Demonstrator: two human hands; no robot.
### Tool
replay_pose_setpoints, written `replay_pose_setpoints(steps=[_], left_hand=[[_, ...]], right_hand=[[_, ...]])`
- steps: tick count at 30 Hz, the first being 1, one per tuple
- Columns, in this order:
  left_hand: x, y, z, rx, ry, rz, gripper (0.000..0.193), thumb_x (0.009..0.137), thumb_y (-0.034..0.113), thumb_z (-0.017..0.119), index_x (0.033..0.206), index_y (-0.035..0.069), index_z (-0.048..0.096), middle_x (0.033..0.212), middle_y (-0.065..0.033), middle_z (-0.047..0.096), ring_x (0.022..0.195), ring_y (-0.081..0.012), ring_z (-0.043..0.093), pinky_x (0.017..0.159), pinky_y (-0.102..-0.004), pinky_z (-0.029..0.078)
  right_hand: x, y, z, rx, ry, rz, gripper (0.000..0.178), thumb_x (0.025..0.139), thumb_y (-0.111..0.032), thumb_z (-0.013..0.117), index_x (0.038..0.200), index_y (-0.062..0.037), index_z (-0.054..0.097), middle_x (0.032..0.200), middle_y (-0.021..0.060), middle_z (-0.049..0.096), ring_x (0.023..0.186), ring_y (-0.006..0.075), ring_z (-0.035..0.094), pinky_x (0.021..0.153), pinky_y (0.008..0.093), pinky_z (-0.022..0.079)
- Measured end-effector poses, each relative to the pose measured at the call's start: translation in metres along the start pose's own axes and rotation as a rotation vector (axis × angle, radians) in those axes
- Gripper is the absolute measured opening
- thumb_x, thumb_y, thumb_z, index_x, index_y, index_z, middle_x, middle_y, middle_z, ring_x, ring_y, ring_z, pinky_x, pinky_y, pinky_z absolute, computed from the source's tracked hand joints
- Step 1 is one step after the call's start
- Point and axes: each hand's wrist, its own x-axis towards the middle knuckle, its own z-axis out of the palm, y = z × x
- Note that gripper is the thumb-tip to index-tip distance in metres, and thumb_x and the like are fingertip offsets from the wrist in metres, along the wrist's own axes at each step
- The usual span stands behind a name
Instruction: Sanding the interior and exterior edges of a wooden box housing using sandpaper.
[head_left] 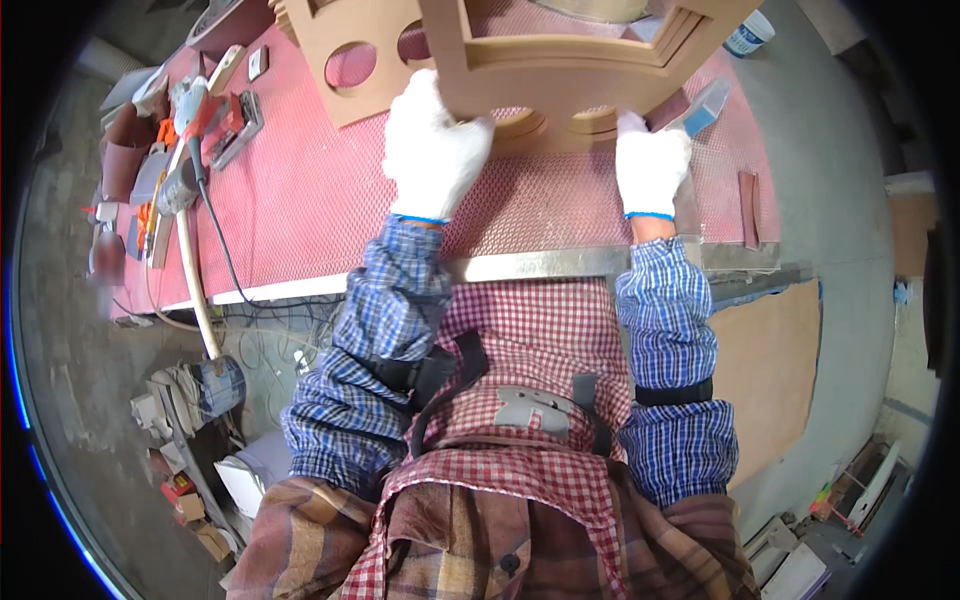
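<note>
A brown fibreboard frame [545, 88] with a large opening and rounded cut-outs is tilted over the red mesh-covered bench [300, 215]. My left hand [433, 150], in a white knit glove, closes around its near left part. At the near right corner my right hand [652, 165], gloved alike, is closed on the same frame; its fingertips are partly hidden. Just beyond that hand lies a block with a blue side [706, 108]. Behind my left hand, another brown board [378, 88] with round holes rests on the bench.
A corded red-and-grey power tool [192, 110] and a long-handled mallet [185, 225] are at the bench's left, among several small tools. A dark red abrasive strip [749, 210] lies at the right. A white tub [750, 33] stands far right. Cables [275, 335] hang below the bench.
</note>
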Motion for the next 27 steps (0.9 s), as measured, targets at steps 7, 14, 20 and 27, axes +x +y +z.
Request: replay_pose_setpoints(steps=[7, 14, 20, 27], left_hand=[[-0.010, -0.010, 0.017, -0.430, -0.208, -0.249, 0.039, 0.087, 0.017, 0.069, 0.119, 0.003, 0.052, 0.098, -0.0135, 0.065, 0.091, -0.0241, 0.065, 0.076, -0.0342, 0.054], [-0.016, -0.028, 0.031, -0.392, -0.127, -0.146, 0.030, 0.093, 0.010, 0.058, 0.120, 0.002, 0.047, 0.093, -0.0143, 0.065, 0.085, -0.0236, 0.067, 0.072, -0.0311, 0.054], [-0.015, -0.041, 0.039, -0.450, -0.118, -0.137, 0.019, 0.096, 0.009, 0.052, 0.113, 0.002, 0.047, 0.085, -0.0129, 0.064, 0.074, -0.0209, 0.066, 0.063, -0.0306, 0.053], [-0.010, -0.017, 0.036, -0.626, -0.161, -0.217, 0.019, 0.096, 0.008, 0.051, 0.114, 0.001, 0.047, 0.076, -0.0090, 0.063, 0.066, -0.0143, 0.062, 0.058, -0.0278, 0.051]], right_hand=[[0.010, -0.001, -0.025, 0.213, -0.269, 0.285, 0.050, 0.083, -0.043, 0.068, 0.075, 0.0058, 0.065, 0.071, 0.0264, 0.063, 0.074, 0.0410, 0.064, 0.072, 0.0461, 0.050], [-0.051, 0.009, -0.063, 0.382, -0.325, 0.487, 0.072, 0.085, -0.057, 0.064, 0.102, 0.0126, 0.059, 0.084, 0.0303, 0.064, 0.080, 0.0392, 0.065, 0.075, 0.0452, 0.051], [-0.027, 0.001, -0.043, 0.345, -0.370, 0.372, 0.068, 0.087, -0.052, 0.064, 0.101, 0.0141, 0.058, 0.078, 0.0238, 0.065, 0.074, 0.0366, 0.066, 0.069, 0.0444, 0.053], [0.014, 0.021, -0.014, 0.490, -0.444, 0.378, 0.058, 0.085, -0.045, 0.066, 0.082, 0.0121, 0.063, 0.084, 0.0332, 0.063, 0.080, 0.0407, 0.066, 0.072, 0.0461, 0.051]])
